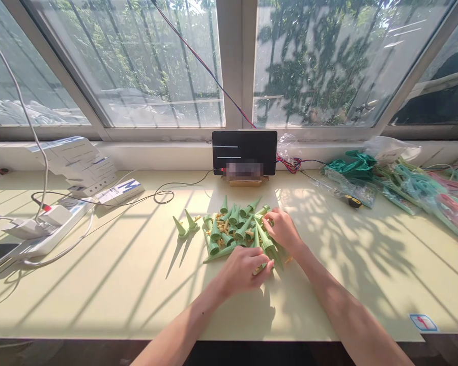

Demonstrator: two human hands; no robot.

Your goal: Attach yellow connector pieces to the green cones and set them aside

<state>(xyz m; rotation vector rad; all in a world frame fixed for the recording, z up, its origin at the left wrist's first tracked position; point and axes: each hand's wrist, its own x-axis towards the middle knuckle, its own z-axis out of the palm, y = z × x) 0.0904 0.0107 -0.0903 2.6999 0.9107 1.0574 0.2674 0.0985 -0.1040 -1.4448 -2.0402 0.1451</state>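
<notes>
A pile of light green hollow cones [233, 218] lies on the table, with small tan peg-like pieces [249, 233] scattered among them. My right hand [284, 229] is at the pile's right edge, its fingertips closed at a green cone [263, 210]. Closer to me, my left hand [246, 268] hovers by the pile's front edge with its fingers pinched together. Whatever sits in that pinch is mostly hidden by the fingers. Two cones [186, 223] stand upright, apart from the heap on its left.
A tablet [244, 150] leans on a small stand behind the pile. White boxes [76, 162], a power strip [57, 231] and cables occupy the left. A yellow-black cutter [353, 202] and bagged coloured material [423, 188] lie right. Windows rise behind the table.
</notes>
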